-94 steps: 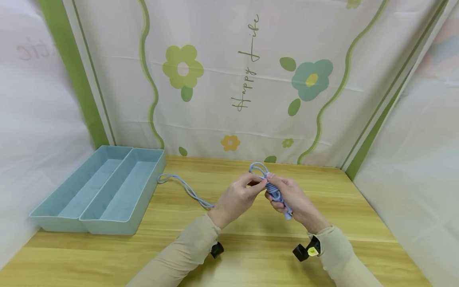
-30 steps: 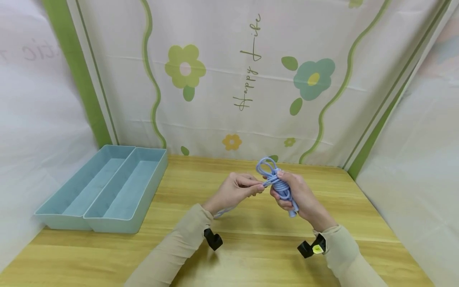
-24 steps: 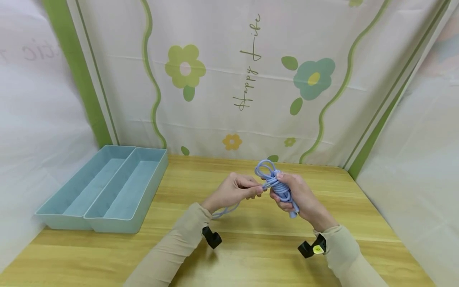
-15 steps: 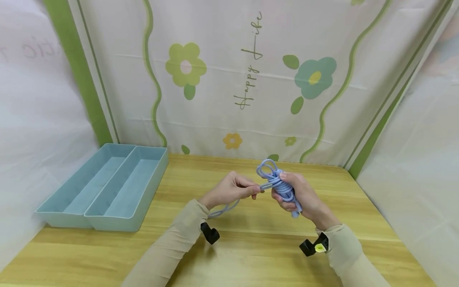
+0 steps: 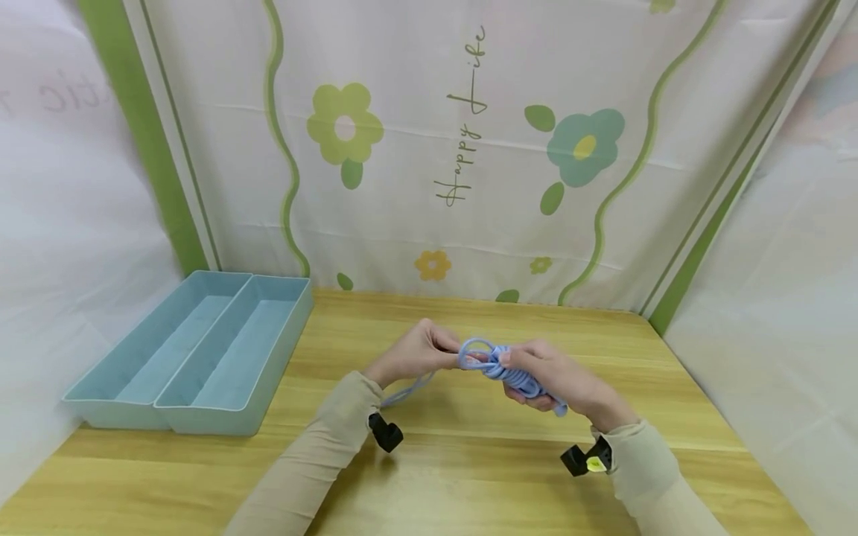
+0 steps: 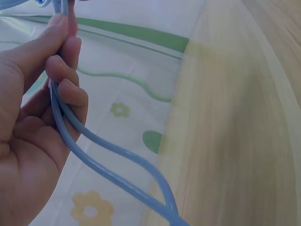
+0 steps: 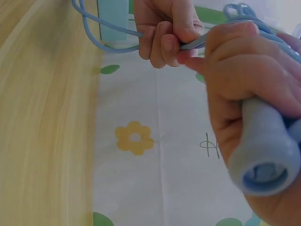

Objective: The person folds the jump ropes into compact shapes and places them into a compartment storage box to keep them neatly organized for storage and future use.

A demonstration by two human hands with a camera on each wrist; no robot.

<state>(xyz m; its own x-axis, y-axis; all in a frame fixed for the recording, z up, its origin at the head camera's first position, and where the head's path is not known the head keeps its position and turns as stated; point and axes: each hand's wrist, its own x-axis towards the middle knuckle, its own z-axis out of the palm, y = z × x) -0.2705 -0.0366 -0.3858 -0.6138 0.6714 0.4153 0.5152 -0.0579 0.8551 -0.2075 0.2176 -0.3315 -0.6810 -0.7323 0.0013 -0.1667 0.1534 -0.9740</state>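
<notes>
Head view bright, evenly lit; soft shadow on tabletop (image 5: 436, 484) below left wrist camera (image 5: 386, 432) suggests light from above. Pale sheen across near wood. Left curtain (image 5: 67, 193) washed nearly white. Side walls lean outward toward edges, wide-lens fashion. Left wrist view hazier, low in contrast — broad, blurred shadow on wood. Right wrist view soft, upper right corner glaring — rope handle (image 7: 265, 150) shaded inside its open end.
</notes>
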